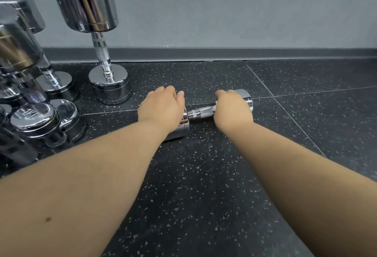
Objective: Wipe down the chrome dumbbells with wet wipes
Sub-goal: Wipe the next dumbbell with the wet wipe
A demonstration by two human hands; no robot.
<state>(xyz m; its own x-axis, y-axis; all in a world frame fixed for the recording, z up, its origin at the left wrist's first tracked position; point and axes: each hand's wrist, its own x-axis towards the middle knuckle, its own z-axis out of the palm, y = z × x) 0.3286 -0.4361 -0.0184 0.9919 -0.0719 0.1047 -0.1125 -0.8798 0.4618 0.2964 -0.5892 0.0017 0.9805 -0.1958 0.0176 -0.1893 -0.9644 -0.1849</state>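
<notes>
- Lying dumbbell (201, 112) at the centre of the frame, flat on the speckled black floor (204, 185). Long axis from left to right, rising a little toward the right.
- Left hand (161, 106) on the left head of this dumbbell. Fingers curled over its top and far side, close together, thumb pointing to the right. Grips the head and covers most of it.
- Right hand (232, 110) at the other end, over the place where the knurled handle (205, 111) meets the right head (245, 98). Fingers curled down around the metal and pressed together, tips hidden on the far side.
- Pale scrap (217, 101) at the thumb side of the right hand, probably a wet wipe. Too small to say for sure.
- Only a short bare piece of the handle in view between the two hands.
- Deciding relation: bare handle just to the left of the right fingers, on the same line as the bar. Next stroke therefore likely sideways along the bar toward the left hand, not toward the wall (224, 12).
- Right hand nearer to the unwiped handle. Left hand apparently there only to stop rolling.
- Upright dumbbell (102, 53) in the upper left and a group of chrome dumbbells (32, 114) at the left edge, well apart from both hands.
</notes>
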